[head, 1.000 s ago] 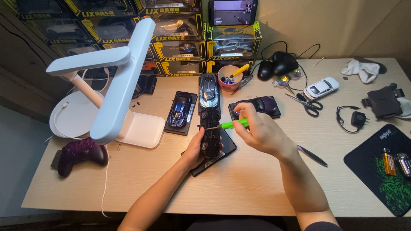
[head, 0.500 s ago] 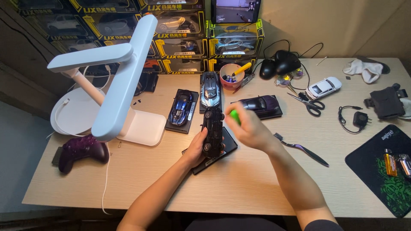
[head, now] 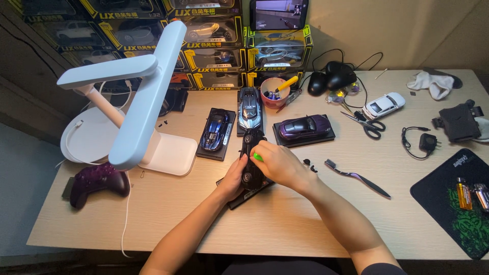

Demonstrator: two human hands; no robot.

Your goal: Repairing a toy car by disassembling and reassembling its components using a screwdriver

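Desk: pale wood-grain surface carrying every item below.

Desk lamp: white, with a long flat head and a square base, at 9 o'clock from the hands.

Boxed model cars: a stack of yellow-edged display boxes along the back edge, at 12 o'clock.

Mouse pad: black with green print, at 4 o'clock, at the desk's right edge.

Game controller: dark purple, at 9 o'clock, just in front of the lamp base.

Purple model car: on a black plinth, at 1 o'clock, near the hands. Blue model car and silver-blue model car: each on a plinth, at 11 and 12 o'clock.

Black model car: the worked piece, tipped up with its wheels showing, above a black plinth lying flat on the desk. It sits between the two hands.

Left hand: closed around the car's lower left side, steadying it.

Right hand: closed on a green-handled tool, only a short green part showing; the tool touches the car's right flank at mid-length.

Scissors and toothbrush: at 2 and 3 o'clock, apart from the hands.
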